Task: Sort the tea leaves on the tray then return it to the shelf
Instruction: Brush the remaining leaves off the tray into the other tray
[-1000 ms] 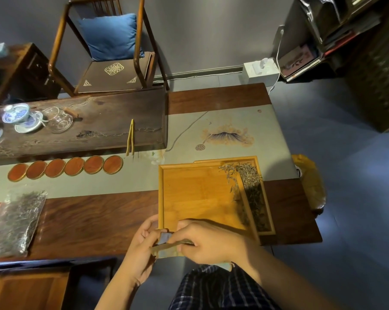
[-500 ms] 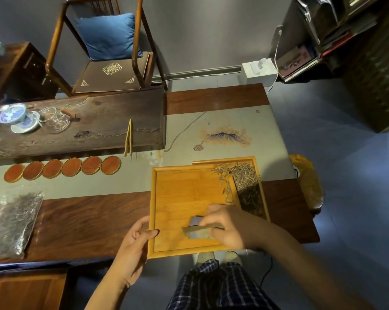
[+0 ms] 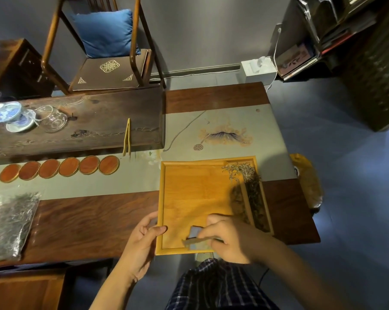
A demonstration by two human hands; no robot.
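Note:
A yellow wooden tray [image 3: 189, 193] lies at the table's near right edge, its front overhanging a little. Dried tea leaves [image 3: 247, 186] are heaped along its right side, in and beside a narrow side channel. My left hand [image 3: 142, 240] grips the tray's near-left corner, thumb on the rim. My right hand [image 3: 229, 236] hovers over the tray's near edge and pinches a small flat scraper [image 3: 194, 238], held low over the tray floor.
A clear bag of tea leaves [image 3: 10, 222] lies at the left. A row of round wooden coasters [image 3: 61, 168], bamboo tongs [image 3: 127, 137], a dark tea board with cups [image 3: 17, 117] and a chair [image 3: 108, 52] are beyond. Shelves [image 3: 336, 34] stand at far right.
My right hand carried the scraper from in front of my body onto the tray's near part. My left hand let go of the scraper and took hold of the tray's left corner.

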